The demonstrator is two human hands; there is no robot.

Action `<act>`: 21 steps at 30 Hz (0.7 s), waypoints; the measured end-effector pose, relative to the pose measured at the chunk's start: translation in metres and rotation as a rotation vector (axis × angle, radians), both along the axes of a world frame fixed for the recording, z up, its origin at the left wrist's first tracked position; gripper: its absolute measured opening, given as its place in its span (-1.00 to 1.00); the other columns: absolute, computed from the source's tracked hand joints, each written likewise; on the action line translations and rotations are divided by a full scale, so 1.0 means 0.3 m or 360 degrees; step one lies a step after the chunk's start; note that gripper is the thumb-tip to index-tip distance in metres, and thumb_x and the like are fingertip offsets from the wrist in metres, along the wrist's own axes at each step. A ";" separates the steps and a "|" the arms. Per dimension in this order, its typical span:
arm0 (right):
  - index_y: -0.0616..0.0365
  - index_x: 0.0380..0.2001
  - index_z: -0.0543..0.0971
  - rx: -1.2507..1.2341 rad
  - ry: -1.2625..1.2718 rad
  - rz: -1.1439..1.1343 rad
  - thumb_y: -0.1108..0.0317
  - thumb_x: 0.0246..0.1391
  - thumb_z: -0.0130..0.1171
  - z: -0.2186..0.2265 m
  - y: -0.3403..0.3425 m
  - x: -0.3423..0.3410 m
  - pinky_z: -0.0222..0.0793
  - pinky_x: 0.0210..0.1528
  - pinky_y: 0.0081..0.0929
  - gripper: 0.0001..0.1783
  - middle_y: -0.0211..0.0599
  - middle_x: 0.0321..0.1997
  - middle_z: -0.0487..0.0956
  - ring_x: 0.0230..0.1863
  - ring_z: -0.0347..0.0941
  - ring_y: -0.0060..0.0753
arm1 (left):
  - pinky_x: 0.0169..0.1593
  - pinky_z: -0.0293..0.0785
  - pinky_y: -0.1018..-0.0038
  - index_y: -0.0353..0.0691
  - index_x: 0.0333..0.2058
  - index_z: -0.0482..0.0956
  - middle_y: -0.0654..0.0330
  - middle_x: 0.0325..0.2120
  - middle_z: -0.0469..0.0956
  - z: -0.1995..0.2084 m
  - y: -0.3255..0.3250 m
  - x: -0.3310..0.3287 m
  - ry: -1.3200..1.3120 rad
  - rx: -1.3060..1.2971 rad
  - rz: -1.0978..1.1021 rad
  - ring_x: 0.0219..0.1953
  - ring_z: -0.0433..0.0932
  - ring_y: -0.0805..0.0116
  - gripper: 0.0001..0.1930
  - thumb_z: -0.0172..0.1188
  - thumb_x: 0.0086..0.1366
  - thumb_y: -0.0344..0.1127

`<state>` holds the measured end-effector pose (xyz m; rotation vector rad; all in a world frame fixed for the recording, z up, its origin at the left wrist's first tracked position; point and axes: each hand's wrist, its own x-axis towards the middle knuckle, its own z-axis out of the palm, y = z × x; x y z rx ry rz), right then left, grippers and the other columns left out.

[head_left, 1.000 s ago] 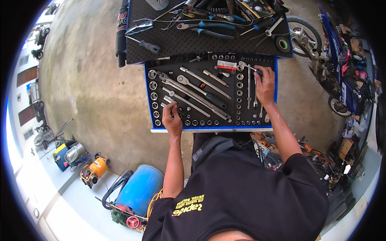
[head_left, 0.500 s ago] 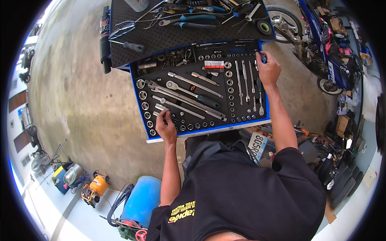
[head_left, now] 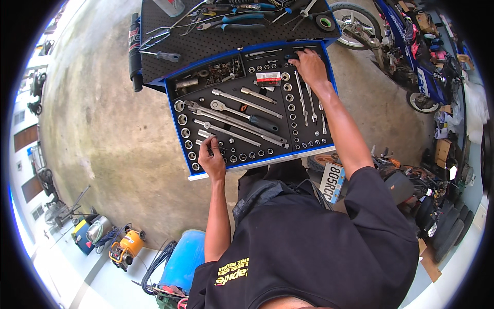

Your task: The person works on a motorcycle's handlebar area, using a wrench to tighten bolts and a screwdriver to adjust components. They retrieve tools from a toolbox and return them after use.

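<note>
Grip looks narrow at the left hand [head_left: 211, 158] near a socket [head_left: 206, 133], but whether it or the right hand [head_left: 312, 69] over the drawer [head_left: 288, 156] holds anything cannot be told.

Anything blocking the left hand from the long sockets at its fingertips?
Nothing visible. The left hand is right at the long sockets and overlaps them in view; contact can't be told. The nearest long bar lies beyond them, not between.

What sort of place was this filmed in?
Probably a motorcycle repair shop: an open tool drawer of sockets and ratchets, a blue motorbike nearby, and an orange air compressor.
</note>
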<state>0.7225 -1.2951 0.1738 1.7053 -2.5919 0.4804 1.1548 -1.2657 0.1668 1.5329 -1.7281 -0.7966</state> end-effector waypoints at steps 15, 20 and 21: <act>-0.09 -0.34 0.80 -0.0015 0.0111 -0.0179 0.22 0.01 0.47 0.052 0.034 -0.190 0.56 0.00 -0.10 -0.87 -0.25 -0.23 0.73 -0.08 0.65 -0.04 | -0.16 0.59 0.57 -0.30 -0.06 0.65 0.20 -0.29 0.68 0.026 0.022 0.006 0.0581 0.0524 -0.0071 -0.29 0.66 0.51 -0.78 0.23 0.50 -0.27; -0.23 -0.30 0.82 0.0194 -0.0376 -0.0556 0.07 0.01 0.49 0.013 0.050 -0.296 0.53 0.10 -0.08 -0.82 -0.28 -0.06 0.70 0.11 0.56 0.04 | -0.12 0.62 0.54 -0.32 -0.02 0.64 0.19 -0.26 0.70 0.048 0.028 -0.025 0.0893 0.0819 -0.0048 -0.24 0.66 0.45 -0.74 0.23 0.51 -0.24; -0.23 -0.30 0.82 0.0167 -0.0382 -0.0548 0.07 0.00 0.50 0.006 0.056 -0.300 0.53 0.10 -0.07 -0.81 -0.27 -0.04 0.69 0.11 0.57 0.04 | -0.09 0.62 0.52 -0.31 0.00 0.64 0.18 -0.24 0.70 0.052 0.032 -0.031 0.0900 0.0873 -0.0065 -0.21 0.66 0.43 -0.73 0.23 0.51 -0.22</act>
